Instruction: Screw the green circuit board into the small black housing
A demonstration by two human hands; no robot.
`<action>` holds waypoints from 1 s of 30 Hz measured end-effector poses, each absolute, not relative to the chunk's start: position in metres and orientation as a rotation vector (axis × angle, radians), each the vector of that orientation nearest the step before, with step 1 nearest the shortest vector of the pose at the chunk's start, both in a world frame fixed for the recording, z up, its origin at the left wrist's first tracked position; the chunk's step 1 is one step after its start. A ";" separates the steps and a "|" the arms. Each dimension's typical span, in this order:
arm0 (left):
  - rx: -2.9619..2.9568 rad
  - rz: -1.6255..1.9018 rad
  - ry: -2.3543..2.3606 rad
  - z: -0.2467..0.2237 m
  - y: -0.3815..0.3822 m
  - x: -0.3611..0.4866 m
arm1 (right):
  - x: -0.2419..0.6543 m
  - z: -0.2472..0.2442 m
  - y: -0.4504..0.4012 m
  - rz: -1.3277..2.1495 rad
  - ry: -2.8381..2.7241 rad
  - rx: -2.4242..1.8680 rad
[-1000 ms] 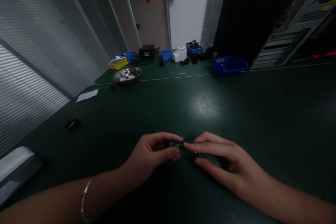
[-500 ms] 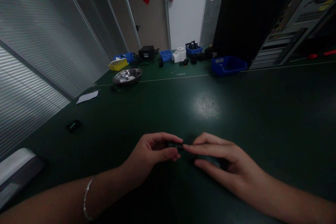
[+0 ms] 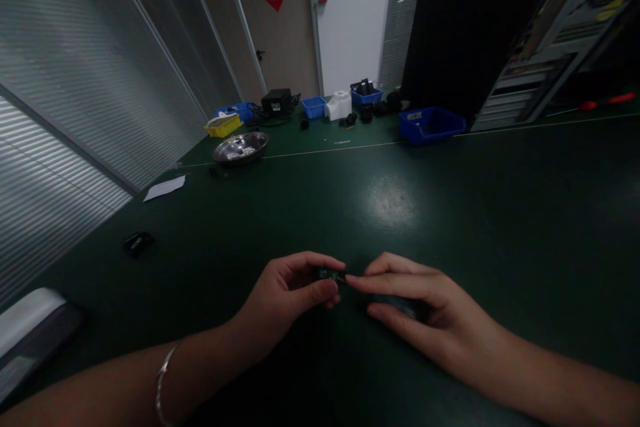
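A small green circuit board is pinched between the thumb and fingers of my left hand, just above the dark green table. My left fingers hide part of the board. My right hand comes in from the right, its index fingertip at the board's right end, touching it or very close. The right thumb stands apart from the fingers. In the shadow under the right palm it is too dark to make out details.
A small dark part and a white paper lie to the left. Farther back are a metal bowl, a yellow tray, a blue bin and a white device. A white-and-grey object sits at the near left.
The view has shifted slightly. Both hands keep nearly the same pose, and the green face of the circuit board shows a little more clearly.
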State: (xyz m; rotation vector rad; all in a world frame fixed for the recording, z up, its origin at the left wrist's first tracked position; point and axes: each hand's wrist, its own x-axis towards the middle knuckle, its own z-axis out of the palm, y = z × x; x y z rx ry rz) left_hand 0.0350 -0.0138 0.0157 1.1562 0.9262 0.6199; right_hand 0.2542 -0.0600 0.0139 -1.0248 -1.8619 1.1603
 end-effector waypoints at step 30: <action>1.038 0.633 0.842 0.013 -0.014 0.036 | 0.256 0.014 -0.060 1.075 -1.843 -1.038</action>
